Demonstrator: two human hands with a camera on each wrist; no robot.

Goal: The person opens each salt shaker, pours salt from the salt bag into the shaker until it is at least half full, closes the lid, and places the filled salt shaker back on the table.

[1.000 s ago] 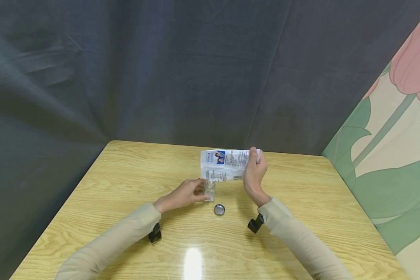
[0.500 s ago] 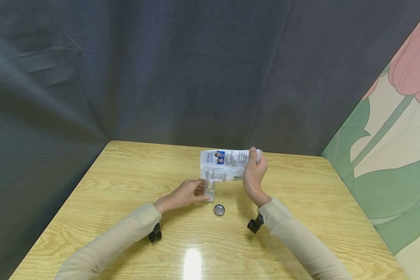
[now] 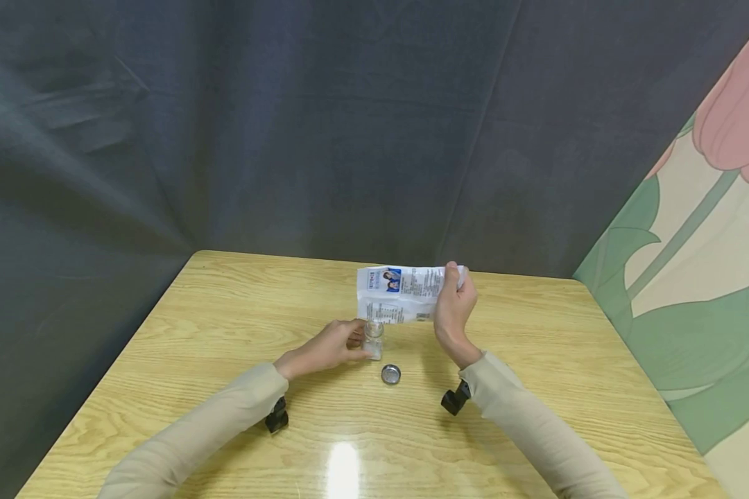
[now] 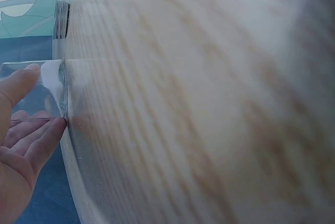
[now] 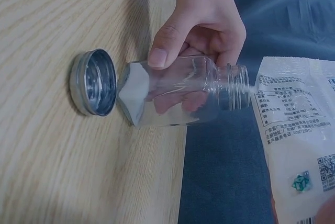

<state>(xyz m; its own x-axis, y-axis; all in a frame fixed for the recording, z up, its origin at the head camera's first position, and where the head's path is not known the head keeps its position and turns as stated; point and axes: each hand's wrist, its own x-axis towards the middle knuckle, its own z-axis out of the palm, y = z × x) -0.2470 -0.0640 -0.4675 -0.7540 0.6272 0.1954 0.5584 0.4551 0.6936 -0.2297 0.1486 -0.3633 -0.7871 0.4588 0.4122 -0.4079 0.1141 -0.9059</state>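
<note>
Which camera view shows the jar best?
Right wrist: it shows the jar close, from mouth to white powder at the bottom. Head shows it small, in the left hand; left wrist, only part.

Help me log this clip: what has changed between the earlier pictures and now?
Nothing visibly moved; nothing was grabbed or let go. The left grip holds the jar, the right grip the bag, as before; the lid stays put. Whether the powder rose is too small to tell.
</note>
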